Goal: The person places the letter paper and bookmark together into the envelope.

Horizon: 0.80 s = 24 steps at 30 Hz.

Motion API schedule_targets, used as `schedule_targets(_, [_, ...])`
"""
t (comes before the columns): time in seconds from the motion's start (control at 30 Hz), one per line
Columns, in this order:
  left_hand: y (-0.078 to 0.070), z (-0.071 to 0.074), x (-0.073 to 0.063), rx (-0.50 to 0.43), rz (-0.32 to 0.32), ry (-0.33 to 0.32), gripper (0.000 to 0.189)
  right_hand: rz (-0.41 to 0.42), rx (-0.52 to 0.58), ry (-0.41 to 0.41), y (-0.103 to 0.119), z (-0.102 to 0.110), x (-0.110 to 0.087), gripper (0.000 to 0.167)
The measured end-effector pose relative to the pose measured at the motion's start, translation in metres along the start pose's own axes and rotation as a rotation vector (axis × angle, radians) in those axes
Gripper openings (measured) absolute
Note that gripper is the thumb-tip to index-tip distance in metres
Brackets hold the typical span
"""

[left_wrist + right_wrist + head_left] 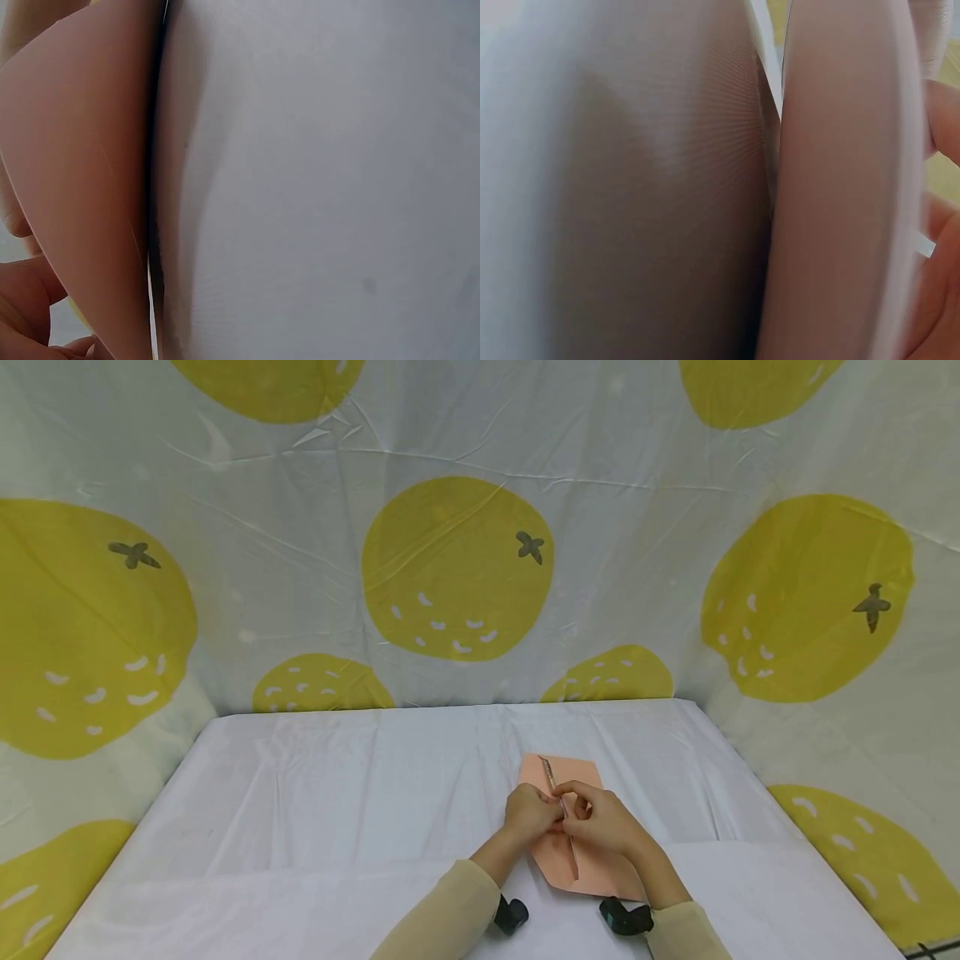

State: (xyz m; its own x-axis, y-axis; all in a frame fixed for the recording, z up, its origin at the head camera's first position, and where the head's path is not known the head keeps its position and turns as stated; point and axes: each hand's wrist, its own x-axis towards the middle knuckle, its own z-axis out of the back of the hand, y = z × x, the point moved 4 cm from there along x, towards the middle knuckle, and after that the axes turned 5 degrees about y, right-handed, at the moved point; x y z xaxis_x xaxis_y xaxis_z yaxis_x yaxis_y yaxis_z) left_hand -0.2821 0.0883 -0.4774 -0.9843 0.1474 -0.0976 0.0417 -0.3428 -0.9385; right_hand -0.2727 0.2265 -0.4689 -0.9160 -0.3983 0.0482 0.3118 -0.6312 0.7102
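Note:
A salmon-pink sheet of folded paper (607,870) lies on the white-covered table, its outline angled with cut-off corners. A long seam runs down its middle, where two edges meet and a thin pale gap shows. My left hand (529,813) pinches the paper at the left side of this seam. Opposite it, my right hand (606,818) pinches at the right side, its fingertips close to the left ones. In the left wrist view, a paper flap (90,157) stands up before the fingers. The right wrist view shows another raised flap (840,187), with fingers partly hidden behind it.
A white cloth (337,793) with soft creases covers the table. Behind and at both sides hangs a pale curtain (300,552) printed with big yellow fruit. Black wrist cameras (627,917) sit at both cuffs, near the paper's lower edge.

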Motion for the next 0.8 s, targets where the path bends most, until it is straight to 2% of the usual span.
schedule_targets(0.1, [-0.002, 0.001, -0.002, 0.015, -0.001, -0.008, 0.017, -0.001, 0.002, 0.002, -0.001, 0.0, 0.0, 0.04])
schedule_targets(0.27, [-0.002, 0.004, -0.003, -0.015, 0.032, 0.008, 0.02, -0.005, 0.003, -0.002, -0.002, 0.0, 0.0, 0.04])
schedule_targets(0.47, [-0.001, 0.007, 0.001, -0.022, 0.059, 0.026, 0.022, -0.002, -0.006, -0.004, -0.001, 0.0, 0.0, 0.037])
schedule_targets(0.8, [0.001, 0.0, 0.009, -0.068, 0.089, 0.063, 0.019, -0.023, -0.003, 0.002, -0.001, 0.0, -0.001, 0.043])
